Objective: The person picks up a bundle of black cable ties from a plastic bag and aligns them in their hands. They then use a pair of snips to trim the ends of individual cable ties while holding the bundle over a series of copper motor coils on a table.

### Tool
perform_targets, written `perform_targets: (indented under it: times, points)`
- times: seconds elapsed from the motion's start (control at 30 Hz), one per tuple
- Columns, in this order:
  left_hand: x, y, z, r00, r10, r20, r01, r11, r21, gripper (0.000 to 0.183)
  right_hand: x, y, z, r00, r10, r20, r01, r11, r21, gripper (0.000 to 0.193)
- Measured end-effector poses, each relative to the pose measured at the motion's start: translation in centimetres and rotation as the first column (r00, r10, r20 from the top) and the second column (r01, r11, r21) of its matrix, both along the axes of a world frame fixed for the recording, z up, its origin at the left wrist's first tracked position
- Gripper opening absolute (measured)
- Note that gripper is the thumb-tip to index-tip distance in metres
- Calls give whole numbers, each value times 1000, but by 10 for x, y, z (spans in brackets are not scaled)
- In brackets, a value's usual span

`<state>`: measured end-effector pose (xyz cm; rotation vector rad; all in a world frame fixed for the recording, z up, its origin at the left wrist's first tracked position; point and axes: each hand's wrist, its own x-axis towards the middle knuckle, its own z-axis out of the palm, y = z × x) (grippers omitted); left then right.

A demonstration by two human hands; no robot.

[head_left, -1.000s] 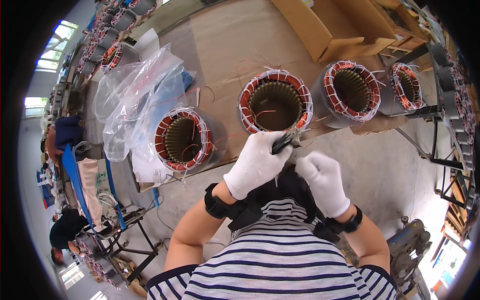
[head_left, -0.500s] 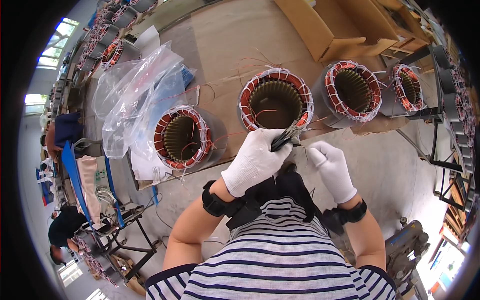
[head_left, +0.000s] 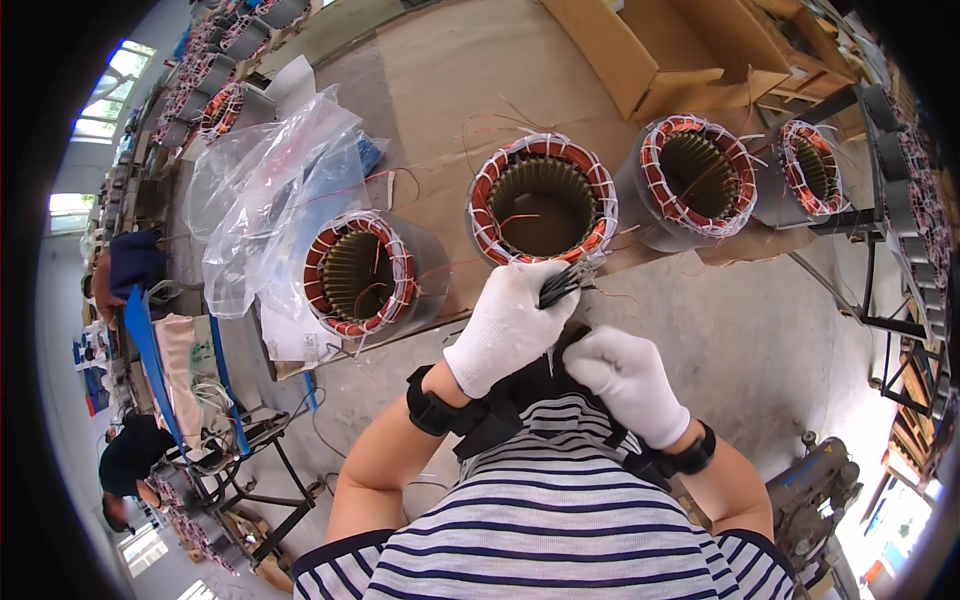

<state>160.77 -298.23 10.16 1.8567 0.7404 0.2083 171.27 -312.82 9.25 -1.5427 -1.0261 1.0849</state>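
Note:
My left hand (head_left: 508, 322), in a white glove, is closed around a bundle of black wires (head_left: 558, 287) with pale, frayed-looking ends pointing right. It is at the table's near edge, just in front of a motor stator (head_left: 479, 205) with orange windings laced in white cord. Loose copper-coloured wires stick out around that stator. Below and to the right of the bundle, my gloved right hand (head_left: 630, 385) is closed close to my body. Its fingertips are curled in, and whatever they may hold is hidden.
Another stator (head_left: 425, 275) stands on the left, beside crumpled clear plastic bags (head_left: 270, 190). Two more stators, one a stator at mid-right (head_left: 650, 215), stand along the table edge. A cardboard box (head_left: 690, 85) lies behind them. A person (head_left: 130, 455) is at the far left.
My right hand has moved left and down towards my body, away from the bundle's right side. My left hand keeps its hold on the wires, almost in place.

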Motion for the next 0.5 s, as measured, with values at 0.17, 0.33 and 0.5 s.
perform_targets:
  times: [0.17,0.33,0.5]
  points:
    - [0,-1,2,999,48,15,-47,997,-66,17,27,33,6,290,-414,863,-108,882,459,28]
    - [-2,-14,14,995,101,8,-100,967,232,17,28,31,-2,985,-171,-14,167,976,-139,21]
    - [-11,-30,30,990,49,133,-124,755,644,20,34,9,5,874,-260,410,187,960,211,28]
